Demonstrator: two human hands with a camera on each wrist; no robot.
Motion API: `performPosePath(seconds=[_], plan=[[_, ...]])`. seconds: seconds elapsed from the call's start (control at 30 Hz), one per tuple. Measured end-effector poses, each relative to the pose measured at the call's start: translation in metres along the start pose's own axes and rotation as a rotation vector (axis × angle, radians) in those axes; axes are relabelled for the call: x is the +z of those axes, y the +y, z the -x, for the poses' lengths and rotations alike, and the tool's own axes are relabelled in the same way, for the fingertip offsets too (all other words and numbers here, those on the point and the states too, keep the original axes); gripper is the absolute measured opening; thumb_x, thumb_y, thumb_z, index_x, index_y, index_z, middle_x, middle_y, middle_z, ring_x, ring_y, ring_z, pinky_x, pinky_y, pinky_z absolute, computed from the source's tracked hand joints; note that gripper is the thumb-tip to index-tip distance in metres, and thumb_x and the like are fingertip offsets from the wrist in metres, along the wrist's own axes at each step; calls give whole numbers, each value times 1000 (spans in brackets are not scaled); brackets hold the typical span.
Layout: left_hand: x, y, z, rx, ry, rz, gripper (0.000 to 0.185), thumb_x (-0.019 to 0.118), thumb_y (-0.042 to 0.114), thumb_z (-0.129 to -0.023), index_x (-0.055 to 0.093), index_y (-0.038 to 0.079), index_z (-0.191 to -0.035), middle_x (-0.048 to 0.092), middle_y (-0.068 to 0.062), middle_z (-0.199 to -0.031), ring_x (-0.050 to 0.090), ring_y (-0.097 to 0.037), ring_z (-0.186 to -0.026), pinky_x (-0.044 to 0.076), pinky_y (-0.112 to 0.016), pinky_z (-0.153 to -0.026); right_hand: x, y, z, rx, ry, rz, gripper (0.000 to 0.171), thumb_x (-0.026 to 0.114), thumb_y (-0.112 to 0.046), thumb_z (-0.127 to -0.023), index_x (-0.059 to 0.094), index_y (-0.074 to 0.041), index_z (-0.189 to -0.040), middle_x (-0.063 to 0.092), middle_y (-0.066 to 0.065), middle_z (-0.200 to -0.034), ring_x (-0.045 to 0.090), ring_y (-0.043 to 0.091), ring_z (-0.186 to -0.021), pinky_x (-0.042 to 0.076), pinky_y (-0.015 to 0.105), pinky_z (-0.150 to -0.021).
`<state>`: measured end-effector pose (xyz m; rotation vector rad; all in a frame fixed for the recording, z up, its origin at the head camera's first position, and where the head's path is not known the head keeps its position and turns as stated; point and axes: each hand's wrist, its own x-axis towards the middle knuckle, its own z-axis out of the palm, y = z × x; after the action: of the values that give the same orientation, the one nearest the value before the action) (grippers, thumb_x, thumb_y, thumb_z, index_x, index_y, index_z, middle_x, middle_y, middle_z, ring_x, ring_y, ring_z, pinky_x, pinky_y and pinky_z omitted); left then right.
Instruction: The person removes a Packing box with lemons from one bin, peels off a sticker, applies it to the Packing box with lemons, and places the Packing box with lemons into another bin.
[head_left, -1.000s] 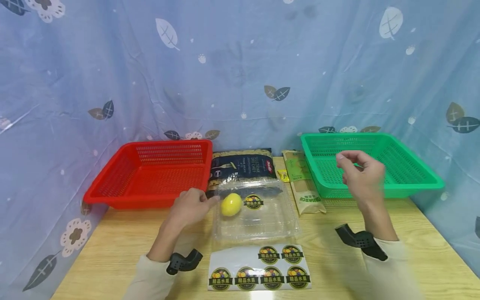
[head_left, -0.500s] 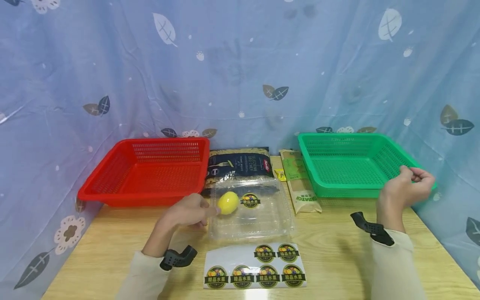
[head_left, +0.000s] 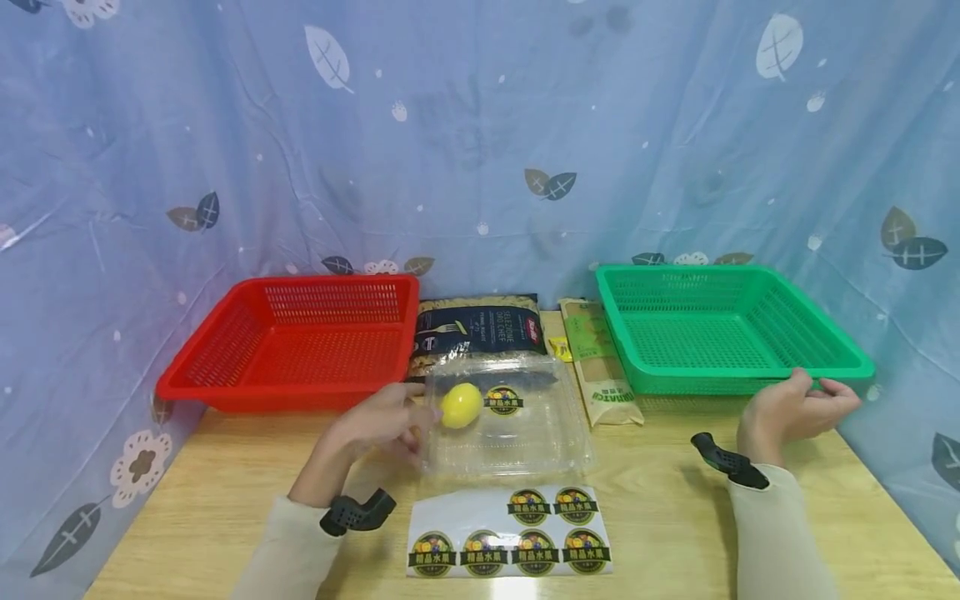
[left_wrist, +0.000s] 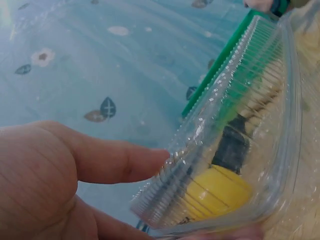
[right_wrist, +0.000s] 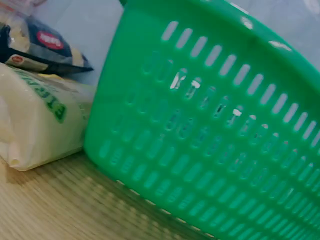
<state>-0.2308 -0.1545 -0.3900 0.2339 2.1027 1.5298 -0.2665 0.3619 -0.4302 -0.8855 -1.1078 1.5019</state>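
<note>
The stickers on the sheet [head_left: 510,542] each bear a black band reading "精品水果"; the same sticker [head_left: 503,401] sits on the clear box [head_left: 517,442]. The dark bag [head_left: 480,333] carries white lettering, seemingly "SELEZIONE ORO CHEF", and a red brand oval too small to read. The beige pack [head_left: 600,367] shows green letters, not legible.

Clamshell box [head_left: 510,417]: clear glossy plastic, ribbed rim. Green basket [head_left: 720,333] and red basket [head_left: 300,346]: perforated moulded plastic. Bench [head_left: 675,517]: wood-grain, slight sheen. Sticker sheet [head_left: 510,533]: glossy.
</note>
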Motion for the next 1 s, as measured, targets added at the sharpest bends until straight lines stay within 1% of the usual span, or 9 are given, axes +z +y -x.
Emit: performPosePath(seconds=[0.1, 0.17, 0.3, 0.43, 0.53, 0.6, 0.67, 0.83, 1.0], plan=[[2, -2, 1, -25, -6, 65, 84, 65, 14, -97, 10, -1, -160, 66, -27, -111, 67, -28, -64, 62, -43, -67, -2, 5, 3, 26, -31, -57, 25, 55, -5, -95, 32, -16, -95, 24, -1, -81, 24, 10, -69, 21, 21, -76], [3, -3, 1, -31, -2, 86, 87, 64, 12, -96, 7, 1, -161, 65, -28, -115, 66, -27, -64, 61, -43, -66, -2, 6, 4, 59, -63, -92, 28, 57, -6, -95, 30, -15, -97, 23, -1, -82, 24, 10, -70, 22, 20, -74], [2, -3, -1, -16, 12, 84, 88, 63, 11, -93, 8, 1, -160, 65, -29, -111, 65, -26, -62, 61, -39, -63, 0, 6, 1, 146, -110, -129, 32, 58, -9, -96, 28, -15, -99, 30, -3, -95, 25, 10, -75, 22, 20, -71], [2, -2, -5, -2, 21, 84, 87, 63, 12, -93, 9, -2, -159, 66, -29, -107, 64, -24, -60, 60, -37, -61, 0, 3, -4, 257, -167, -212, 30, 54, -10, -100, 25, -16, -101, 34, -3, -109, 28, 12, -61, 30, 23, -57], [3, -2, -6, 7, 26, 94, 86, 63, 12, -94, 9, -5, -158, 66, -30, -109, 64, -24, -59, 60, -36, -60, -1, 0, -6, 314, -197, -304, 27, 52, -7, -100, 26, -15, -102, 39, 1, -107, 27, 17, -43, 33, 27, -41], [4, -2, -6, 10, 28, 100, 86, 64, 12, -94, 9, -5, -158, 66, -30, -111, 65, -24, -59, 60, -36, -60, -2, -2, -7, 334, -204, -328, 26, 52, -6, -100, 28, -14, -103, 41, 3, -105, 32, 19, -40, 37, 29, -38], [5, -2, -6, 13, 30, 99, 86, 64, 13, -94, 9, -5, -158, 66, -30, -110, 65, -24, -58, 60, -36, -60, -2, -5, -8, 359, -203, -351, 24, 51, -4, -100, 29, -14, -102, 45, 5, -101, 34, 21, -37, 38, 31, -36], [6, -1, -7, 17, 45, 92, 87, 64, 12, -93, 9, -6, -158, 68, -27, -107, 65, -23, -57, 60, -36, -59, -3, -12, -11, 441, -220, -407, 22, 46, -1, -101, 28, -14, -98, 47, 7, -84, 29, 25, -36, 36, 35, -35], [7, 2, -4, 32, 43, 120, 86, 62, 11, -94, 8, -5, -159, 65, -27, -114, 64, -24, -57, 60, -37, -59, -6, -15, -12, 469, -241, -473, 16, 43, -1, -102, 33, -11, -95, 44, 9, -65, 29, 27, -38, 39, 38, -35]])
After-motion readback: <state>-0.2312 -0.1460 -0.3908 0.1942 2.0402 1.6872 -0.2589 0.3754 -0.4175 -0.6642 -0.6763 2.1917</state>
